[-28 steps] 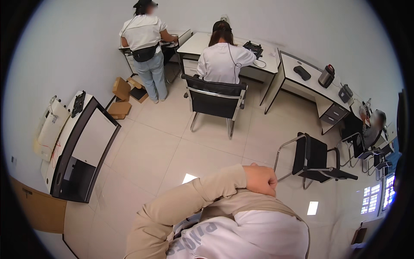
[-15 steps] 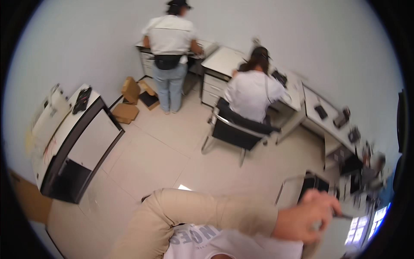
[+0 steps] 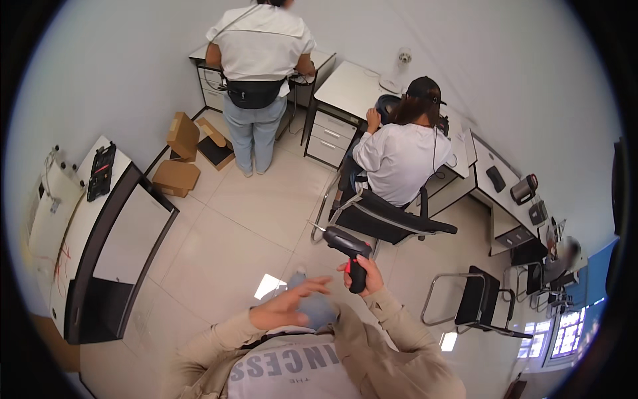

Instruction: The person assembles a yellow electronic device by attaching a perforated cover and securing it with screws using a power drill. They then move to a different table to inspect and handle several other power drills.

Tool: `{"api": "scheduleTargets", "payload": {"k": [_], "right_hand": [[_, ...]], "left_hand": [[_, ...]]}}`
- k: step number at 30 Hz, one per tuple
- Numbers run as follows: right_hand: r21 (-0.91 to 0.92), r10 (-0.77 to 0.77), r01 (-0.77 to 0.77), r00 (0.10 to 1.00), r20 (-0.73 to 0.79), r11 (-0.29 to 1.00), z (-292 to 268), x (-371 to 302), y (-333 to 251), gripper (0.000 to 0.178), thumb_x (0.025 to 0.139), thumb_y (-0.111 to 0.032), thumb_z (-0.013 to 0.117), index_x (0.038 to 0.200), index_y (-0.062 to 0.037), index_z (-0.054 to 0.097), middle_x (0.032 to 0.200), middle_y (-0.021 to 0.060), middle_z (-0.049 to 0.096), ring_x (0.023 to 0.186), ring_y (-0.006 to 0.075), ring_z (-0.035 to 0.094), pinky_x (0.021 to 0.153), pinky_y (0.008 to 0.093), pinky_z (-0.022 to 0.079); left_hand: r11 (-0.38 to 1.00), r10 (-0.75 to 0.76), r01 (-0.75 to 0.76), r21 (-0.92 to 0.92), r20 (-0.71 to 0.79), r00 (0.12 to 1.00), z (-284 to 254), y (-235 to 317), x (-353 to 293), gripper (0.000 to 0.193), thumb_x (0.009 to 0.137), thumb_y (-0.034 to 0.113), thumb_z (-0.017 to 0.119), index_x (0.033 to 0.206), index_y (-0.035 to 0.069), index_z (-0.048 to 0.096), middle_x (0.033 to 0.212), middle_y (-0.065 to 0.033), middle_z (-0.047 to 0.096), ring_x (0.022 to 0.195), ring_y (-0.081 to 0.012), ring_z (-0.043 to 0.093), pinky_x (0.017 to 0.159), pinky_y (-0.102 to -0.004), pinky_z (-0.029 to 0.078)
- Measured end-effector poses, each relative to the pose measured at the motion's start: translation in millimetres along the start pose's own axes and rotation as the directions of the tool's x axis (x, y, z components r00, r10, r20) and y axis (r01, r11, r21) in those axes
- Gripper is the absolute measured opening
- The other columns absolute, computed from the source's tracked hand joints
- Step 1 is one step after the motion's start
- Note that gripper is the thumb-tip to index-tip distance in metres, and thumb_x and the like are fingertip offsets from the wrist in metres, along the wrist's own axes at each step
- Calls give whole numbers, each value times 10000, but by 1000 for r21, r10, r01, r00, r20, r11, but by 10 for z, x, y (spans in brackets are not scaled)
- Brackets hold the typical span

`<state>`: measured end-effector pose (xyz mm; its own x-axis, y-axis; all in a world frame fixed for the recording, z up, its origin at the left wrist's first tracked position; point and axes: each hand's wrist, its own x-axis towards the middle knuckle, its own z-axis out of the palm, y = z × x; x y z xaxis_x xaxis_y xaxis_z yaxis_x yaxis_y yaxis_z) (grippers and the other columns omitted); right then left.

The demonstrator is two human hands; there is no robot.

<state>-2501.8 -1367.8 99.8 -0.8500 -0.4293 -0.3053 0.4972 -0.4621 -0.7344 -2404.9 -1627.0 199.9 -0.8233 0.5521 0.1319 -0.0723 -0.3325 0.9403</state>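
A black cordless screwdriver [image 3: 347, 247] with red parts and a thin metal bit is in my right hand [image 3: 365, 271], held up in front of me. The hand wraps round its grip, and the bit points to the far left. Beside it, my left hand [image 3: 292, 304] is raised with its fingers stretched out and holds nothing; it is apart from the tool.
At left stands a white desk [image 3: 106, 193] bearing an open black tool case [image 3: 101, 171]. Cardboard boxes [image 3: 177, 177] lie on the floor beyond. One person [image 3: 258, 60] stands at a far desk; another sits in a black chair [image 3: 389, 216]. An unoccupied chair [image 3: 480, 299] is at right.
My left arm, stretched across to the right before, has drawn back left, and its hand is apart from the other. The screwdriver now shows plainly in my right hand. The view has shifted slightly.
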Motion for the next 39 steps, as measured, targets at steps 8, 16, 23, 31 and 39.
{"api": "scheduleTargets", "payload": {"k": [8,16,23,31,39], "right_hand": [[95,236,-256,955,181,962,644,1756,-47,328,956,-257,583,1154,-5,513,912,226,674,529,195,603,449,319,498],[235,251,-324,923,292,916,1141,2921,-361,453,961,-318,551,1297,-25,471,940,237,664,547,194,590,487,311,493],[336,177,-205,978,111,919,713,3428,-868,352,968,-281,560,1202,-22,514,932,231,671,547,210,596,477,319,494],[313,27,-2,997,-76,950,369,3929,-1046,599,955,-496,463,1091,71,601,824,159,639,573,203,539,547,330,449],[520,-215,253,967,-133,816,425,4421,-1204,472,975,-437,433,1217,-47,545,982,193,690,597,204,536,561,356,458]], "left_hand": [[926,-373,344,-159,-536,757,-1276,-159,-63,389,972,373,550,1206,64,584,1304,-119,587,1199,-208,549,986,-349,381],[948,-317,203,-244,-753,576,-2056,-255,890,272,999,253,525,1145,41,610,1189,-89,659,1089,-179,613,918,-312,419],[933,-334,345,-105,-610,718,-2822,-187,1835,278,996,245,519,1155,36,609,1173,-84,663,1070,-165,611,916,-304,426],[921,-388,374,-107,-327,862,-4022,-189,3015,240,975,133,573,1149,-29,606,1094,-75,650,1046,-135,584,955,-289,448],[825,-559,561,59,-52,827,-4884,-11,3874,210,961,125,590,1130,1,608,1103,-57,651,1038,-132,584,939,-300,451]]}}
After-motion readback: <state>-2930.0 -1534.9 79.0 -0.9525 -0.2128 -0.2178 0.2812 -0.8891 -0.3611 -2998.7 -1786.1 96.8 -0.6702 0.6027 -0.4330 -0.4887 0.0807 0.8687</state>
